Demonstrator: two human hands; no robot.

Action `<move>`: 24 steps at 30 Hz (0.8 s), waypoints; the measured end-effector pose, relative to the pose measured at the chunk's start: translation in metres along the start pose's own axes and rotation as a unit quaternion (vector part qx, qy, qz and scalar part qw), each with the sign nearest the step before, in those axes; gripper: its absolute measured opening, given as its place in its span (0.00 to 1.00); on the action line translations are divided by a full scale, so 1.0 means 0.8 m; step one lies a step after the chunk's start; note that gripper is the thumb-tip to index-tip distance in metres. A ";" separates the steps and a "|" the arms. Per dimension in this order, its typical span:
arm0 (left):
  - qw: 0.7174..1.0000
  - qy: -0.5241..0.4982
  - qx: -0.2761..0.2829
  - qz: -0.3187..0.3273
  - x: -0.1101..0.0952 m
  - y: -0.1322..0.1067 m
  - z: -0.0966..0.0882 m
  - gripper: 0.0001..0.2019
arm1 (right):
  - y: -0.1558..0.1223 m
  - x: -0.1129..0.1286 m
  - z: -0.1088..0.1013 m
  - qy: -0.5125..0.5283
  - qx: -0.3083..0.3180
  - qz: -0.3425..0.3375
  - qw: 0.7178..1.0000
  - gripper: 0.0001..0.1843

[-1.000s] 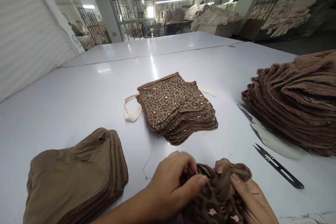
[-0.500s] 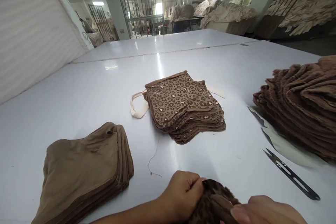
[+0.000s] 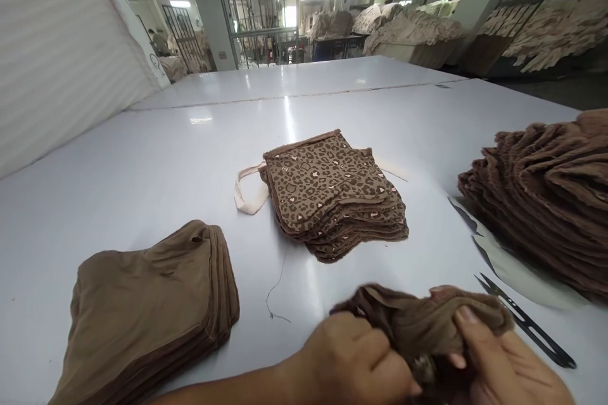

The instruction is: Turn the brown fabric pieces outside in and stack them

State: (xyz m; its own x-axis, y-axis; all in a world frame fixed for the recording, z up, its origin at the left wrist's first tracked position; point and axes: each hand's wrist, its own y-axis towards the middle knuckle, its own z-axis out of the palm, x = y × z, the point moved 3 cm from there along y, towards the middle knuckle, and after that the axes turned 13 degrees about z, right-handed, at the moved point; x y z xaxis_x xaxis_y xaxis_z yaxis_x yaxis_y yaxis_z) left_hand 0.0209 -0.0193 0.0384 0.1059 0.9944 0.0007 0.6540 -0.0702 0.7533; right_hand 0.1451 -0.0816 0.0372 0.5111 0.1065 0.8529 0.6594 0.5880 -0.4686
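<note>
Bottom right of frame: left hand (image 3: 356, 361) and right hand (image 3: 503, 367) both clenched on a bunched brown cloth (image 3: 427, 323); snips (image 3: 527, 323) just right.

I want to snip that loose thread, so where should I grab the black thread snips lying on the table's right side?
Probably by the joined rear end of the thread snips, the part nearest the right hand, coming from above and from the near-right. They lie flat on the table, with the pointed blades aimed away toward the stack of brown pieces.
</note>
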 end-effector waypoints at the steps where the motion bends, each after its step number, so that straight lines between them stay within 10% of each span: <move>1: 0.999 -0.026 -0.012 0.026 -0.007 -0.007 0.006 0.21 | 0.003 0.002 -0.001 0.000 -0.021 0.013 1.000 0.16; 7: 0.966 -0.249 0.055 -0.035 -0.018 -0.031 0.009 0.21 | 0.023 0.012 0.010 0.020 -0.005 0.075 0.997 0.18; 10: 0.873 -0.448 0.130 -0.141 0.008 -0.015 -0.017 0.18 | 0.027 0.009 0.008 -0.019 0.048 0.068 0.996 0.18; 13: 0.835 -0.390 0.045 -0.386 0.058 0.004 -0.043 0.15 | 0.024 0.011 0.007 -0.094 0.162 -0.046 0.981 0.09; 19: 0.623 -0.621 0.125 -0.459 0.064 0.002 0.011 0.19 | 0.014 0.021 0.012 -0.257 0.225 -0.247 0.907 0.09; 24: 0.776 -0.333 0.016 -0.535 0.061 -0.013 0.008 0.17 | 0.008 0.029 0.016 -0.427 0.142 -0.336 0.827 0.24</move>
State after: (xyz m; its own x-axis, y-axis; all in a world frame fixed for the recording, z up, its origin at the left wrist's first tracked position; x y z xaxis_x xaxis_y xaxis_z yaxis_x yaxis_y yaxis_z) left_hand 0.0241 0.0291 0.0265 -0.1548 0.2232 -0.9624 0.6519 0.7551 0.0702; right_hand 0.1540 -0.0655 0.0567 -0.5742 0.1353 0.8074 0.4188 0.8960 0.1476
